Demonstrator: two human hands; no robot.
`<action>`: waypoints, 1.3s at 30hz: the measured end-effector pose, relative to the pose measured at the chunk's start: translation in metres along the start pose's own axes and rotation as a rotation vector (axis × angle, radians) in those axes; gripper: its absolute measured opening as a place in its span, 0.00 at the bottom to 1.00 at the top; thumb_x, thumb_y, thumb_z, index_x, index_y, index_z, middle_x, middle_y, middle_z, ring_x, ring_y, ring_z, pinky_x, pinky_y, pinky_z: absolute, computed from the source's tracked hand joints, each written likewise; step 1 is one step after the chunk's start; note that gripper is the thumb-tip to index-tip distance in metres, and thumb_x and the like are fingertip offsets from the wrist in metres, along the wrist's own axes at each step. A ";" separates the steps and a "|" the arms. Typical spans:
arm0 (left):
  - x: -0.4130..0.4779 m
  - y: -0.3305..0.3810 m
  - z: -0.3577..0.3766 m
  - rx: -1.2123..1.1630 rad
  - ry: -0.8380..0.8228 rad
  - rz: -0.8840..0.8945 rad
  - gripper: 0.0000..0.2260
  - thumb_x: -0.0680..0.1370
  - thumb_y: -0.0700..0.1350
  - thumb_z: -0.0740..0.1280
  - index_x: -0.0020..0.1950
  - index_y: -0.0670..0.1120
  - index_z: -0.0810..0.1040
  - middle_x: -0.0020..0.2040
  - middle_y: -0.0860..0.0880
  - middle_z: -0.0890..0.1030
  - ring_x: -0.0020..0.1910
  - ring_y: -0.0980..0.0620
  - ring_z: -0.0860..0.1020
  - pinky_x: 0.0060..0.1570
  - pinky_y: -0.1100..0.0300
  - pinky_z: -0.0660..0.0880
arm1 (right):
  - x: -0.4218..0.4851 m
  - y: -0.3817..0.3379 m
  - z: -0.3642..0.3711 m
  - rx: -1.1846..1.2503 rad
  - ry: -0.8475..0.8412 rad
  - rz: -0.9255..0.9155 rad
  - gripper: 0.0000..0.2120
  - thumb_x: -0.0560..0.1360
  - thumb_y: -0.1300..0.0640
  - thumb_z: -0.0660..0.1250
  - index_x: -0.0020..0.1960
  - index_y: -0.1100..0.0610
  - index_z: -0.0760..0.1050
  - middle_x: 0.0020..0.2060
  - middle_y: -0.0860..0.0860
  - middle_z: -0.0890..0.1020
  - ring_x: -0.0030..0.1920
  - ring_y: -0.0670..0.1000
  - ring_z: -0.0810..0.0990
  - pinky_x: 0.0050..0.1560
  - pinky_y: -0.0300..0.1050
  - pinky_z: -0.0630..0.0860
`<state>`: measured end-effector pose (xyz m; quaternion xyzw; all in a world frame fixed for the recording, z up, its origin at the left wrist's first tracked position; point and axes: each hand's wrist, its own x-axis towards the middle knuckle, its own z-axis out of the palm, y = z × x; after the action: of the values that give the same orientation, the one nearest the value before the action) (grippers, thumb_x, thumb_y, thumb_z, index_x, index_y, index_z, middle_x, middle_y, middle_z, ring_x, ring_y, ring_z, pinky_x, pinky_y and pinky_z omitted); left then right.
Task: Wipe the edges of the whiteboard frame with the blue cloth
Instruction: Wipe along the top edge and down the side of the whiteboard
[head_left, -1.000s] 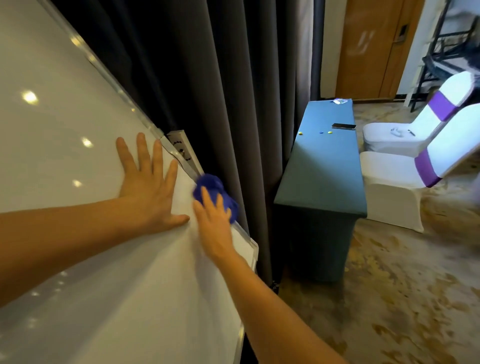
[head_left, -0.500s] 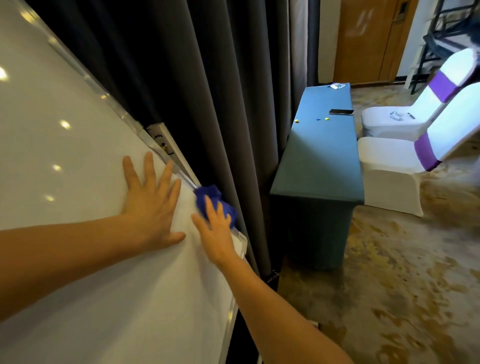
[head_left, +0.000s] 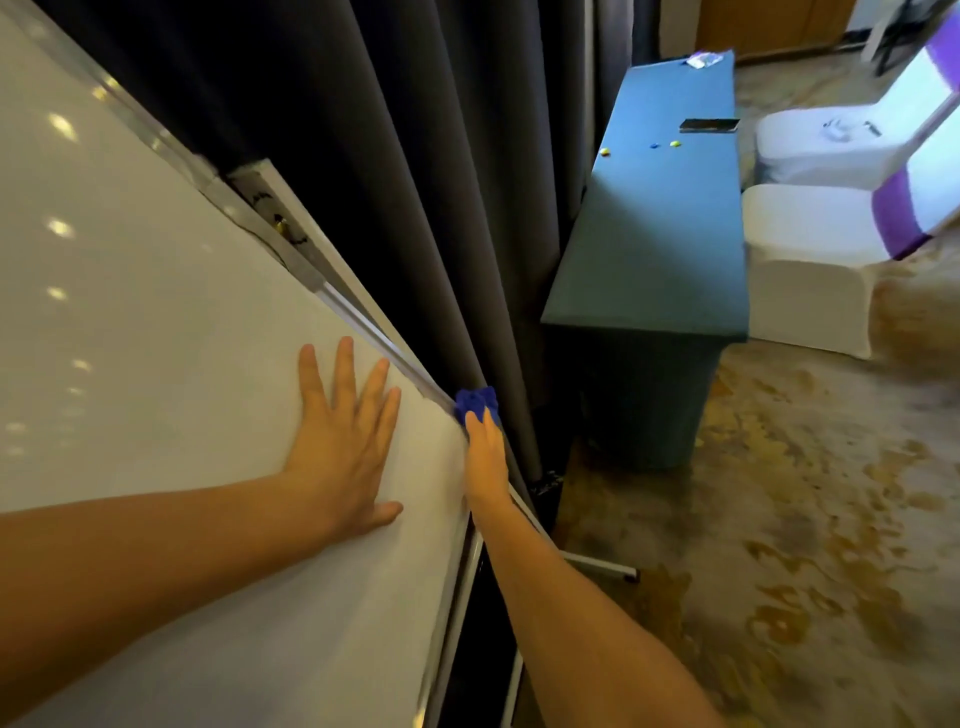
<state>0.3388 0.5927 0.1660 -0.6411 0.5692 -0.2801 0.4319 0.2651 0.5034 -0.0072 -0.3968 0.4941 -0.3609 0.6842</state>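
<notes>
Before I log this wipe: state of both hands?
Left hand: open, flat on the glossy whiteboard.
Right hand: on the crumpled blue cloth, grip unclear.

The left hand (head_left: 343, 447) lies flat, fingers straight and slightly spread, thumb out to the side, its bare forearm reaching in from lower left. The right hand (head_left: 485, 462), edge-on at the end of an outstretched arm, presses straight fingers onto the blue cloth (head_left: 477, 401).

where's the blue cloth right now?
Head view, centre: the cloth is pressed by the right hand onto the frame edge, against the curtain, just right of the left hand lying flat on the board.
</notes>
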 end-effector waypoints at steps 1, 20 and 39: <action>0.000 0.003 0.002 -0.003 0.001 0.018 0.54 0.65 0.79 0.45 0.77 0.43 0.34 0.77 0.32 0.35 0.67 0.18 0.29 0.60 0.18 0.35 | -0.001 0.000 -0.001 0.021 -0.006 0.016 0.24 0.82 0.44 0.55 0.76 0.50 0.62 0.69 0.54 0.72 0.67 0.56 0.72 0.69 0.57 0.68; 0.009 0.023 -0.008 0.012 -0.002 0.149 0.52 0.68 0.78 0.48 0.78 0.45 0.36 0.78 0.33 0.36 0.69 0.20 0.31 0.59 0.19 0.31 | -0.063 0.036 -0.033 0.658 0.003 0.370 0.18 0.75 0.46 0.68 0.61 0.54 0.77 0.50 0.55 0.87 0.52 0.56 0.85 0.59 0.58 0.79; 0.035 0.043 -0.020 -0.017 -0.039 0.156 0.53 0.67 0.79 0.47 0.78 0.45 0.34 0.75 0.32 0.31 0.66 0.19 0.28 0.60 0.18 0.32 | -0.080 0.043 -0.066 0.803 -0.114 0.759 0.19 0.79 0.45 0.62 0.63 0.56 0.79 0.58 0.59 0.83 0.59 0.63 0.80 0.60 0.61 0.77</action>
<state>0.3079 0.5551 0.1330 -0.6037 0.6114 -0.2281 0.4579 0.1861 0.5800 -0.0274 0.0823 0.3882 -0.2272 0.8893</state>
